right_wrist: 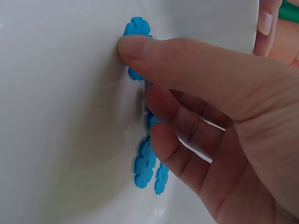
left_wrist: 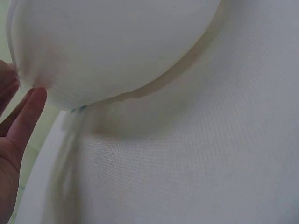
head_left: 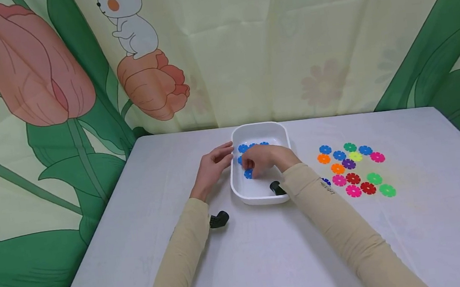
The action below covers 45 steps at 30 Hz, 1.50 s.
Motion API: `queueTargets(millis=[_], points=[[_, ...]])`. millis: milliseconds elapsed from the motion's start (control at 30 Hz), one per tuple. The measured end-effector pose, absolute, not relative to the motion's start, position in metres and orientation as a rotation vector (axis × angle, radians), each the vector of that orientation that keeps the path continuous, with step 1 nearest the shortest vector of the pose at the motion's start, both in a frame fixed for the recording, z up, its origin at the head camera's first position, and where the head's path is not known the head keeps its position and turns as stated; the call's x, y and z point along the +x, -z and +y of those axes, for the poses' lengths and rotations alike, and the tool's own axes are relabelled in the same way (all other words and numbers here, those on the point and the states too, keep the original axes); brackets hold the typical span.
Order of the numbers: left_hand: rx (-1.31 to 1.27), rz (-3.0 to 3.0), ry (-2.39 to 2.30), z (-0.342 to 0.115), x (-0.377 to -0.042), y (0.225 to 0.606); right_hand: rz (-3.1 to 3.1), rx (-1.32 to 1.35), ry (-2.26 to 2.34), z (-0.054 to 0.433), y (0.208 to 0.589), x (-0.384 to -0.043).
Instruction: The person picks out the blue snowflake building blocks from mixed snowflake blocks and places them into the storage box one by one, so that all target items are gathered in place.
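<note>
A white tray stands on the table with several blue flower-shaped plastic discs on its floor. Inside it is my right hand, its fingers bent downward. In the right wrist view the thumb lies across one blue disc, pinching it low in the tray; the index fingertip is hidden. More blue discs lie beyond the curled fingers. My left hand rests its nearly straight fingertips against the tray's left side. Those fingers also show at the tray wall in the left wrist view.
Right of the tray, loose discs in orange, pink, green, red, purple, yellow and blue lie on the white table. A black wrist device shows by the left sleeve, another by the right. A printed curtain hangs behind.
</note>
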<state>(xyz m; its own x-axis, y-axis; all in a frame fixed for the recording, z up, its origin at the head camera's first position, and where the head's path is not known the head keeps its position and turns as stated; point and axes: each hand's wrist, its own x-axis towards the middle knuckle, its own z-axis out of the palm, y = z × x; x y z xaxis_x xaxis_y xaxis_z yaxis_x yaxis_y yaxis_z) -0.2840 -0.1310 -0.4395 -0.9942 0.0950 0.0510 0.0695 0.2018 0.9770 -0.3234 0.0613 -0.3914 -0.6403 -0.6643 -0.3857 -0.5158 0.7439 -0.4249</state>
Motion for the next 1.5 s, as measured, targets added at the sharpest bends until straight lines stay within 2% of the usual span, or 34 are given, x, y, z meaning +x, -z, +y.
queueTargets(millis=[533, 833, 1500], points=[[0.151, 2.392, -1.95, -0.132, -0.284, 0.438, 2.456, -0.958, 0.386, 0.054, 0.395, -0.328], [0.162, 2.399, -1.921, -0.126, -0.266, 0.411, 2.472, -0.967, 0.407, 0.052, 0.398, -0.33], [0.18, 2.397, -1.941, -0.127, -0.267, 0.413, 2.487, -0.998, 0.407, 0.05, 0.399, -0.332]])
